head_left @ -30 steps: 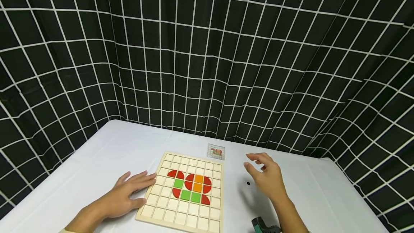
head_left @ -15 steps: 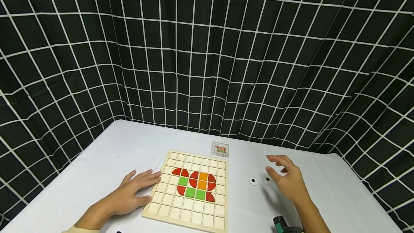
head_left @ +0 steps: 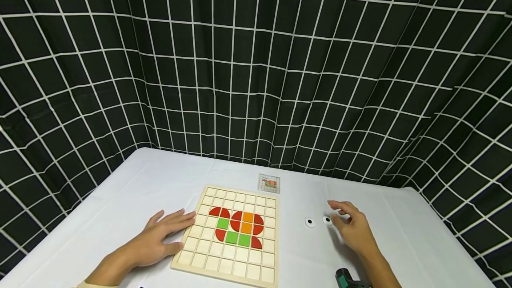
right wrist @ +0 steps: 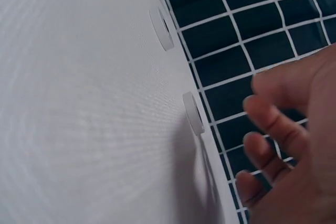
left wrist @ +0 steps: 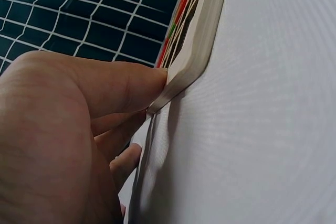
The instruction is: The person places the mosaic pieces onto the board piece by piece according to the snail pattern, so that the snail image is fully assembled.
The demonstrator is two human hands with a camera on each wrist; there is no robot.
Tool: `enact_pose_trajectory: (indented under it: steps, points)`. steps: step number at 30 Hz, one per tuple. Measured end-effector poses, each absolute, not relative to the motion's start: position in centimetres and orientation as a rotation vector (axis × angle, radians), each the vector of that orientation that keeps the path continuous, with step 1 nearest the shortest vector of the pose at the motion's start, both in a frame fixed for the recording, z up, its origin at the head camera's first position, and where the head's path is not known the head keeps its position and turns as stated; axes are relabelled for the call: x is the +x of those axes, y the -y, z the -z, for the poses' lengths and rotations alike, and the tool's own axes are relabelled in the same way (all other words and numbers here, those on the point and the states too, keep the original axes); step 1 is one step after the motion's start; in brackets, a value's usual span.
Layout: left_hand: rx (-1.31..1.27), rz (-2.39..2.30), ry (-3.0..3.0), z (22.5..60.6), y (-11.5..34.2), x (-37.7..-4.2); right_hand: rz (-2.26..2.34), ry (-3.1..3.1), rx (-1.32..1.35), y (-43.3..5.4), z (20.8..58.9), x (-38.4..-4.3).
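Note:
In the head view a wooden grid board lies on the white table. Red rounded pieces, green squares and orange squares form a figure on it. My left hand is spread flat at the board's left side, its fingertips and thumb touching the edge. The left wrist view has the thumb against the board's rim. My right hand hovers, fingers loosely bent, by a white disc with a black dot. A gap separates fingers and disc in the right wrist view; they hold nothing.
A second white disc with a black dot lies left of the first, between it and the board. Behind the board is a small card printed with a similar figure. A black and green device shows near the right wrist. Black gridded curtains surround the table.
My right hand has moved to the right, away from the board, then lower beside the right-hand disc. Both discs now show clearly. The left hand stays at the board's edge; the head view shifted slightly.

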State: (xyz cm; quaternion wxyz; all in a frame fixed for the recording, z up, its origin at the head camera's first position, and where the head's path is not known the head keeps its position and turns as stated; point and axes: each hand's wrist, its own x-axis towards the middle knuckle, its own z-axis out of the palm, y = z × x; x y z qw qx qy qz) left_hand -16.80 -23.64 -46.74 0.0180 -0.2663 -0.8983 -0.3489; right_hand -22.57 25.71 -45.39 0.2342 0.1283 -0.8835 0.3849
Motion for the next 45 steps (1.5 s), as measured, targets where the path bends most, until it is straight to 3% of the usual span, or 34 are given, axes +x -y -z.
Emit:
enact_pose_trajectory:
  steps: [17,45]
  points:
    - [-0.813,1.086,2.788,47.0,23.7,-16.9,-0.858,2.756,0.121,-25.8,46.6,-22.8]
    - [-0.811,1.055,2.782,47.1,23.6,-16.9,-0.772,2.765,0.107,-25.3,46.6,-22.6]
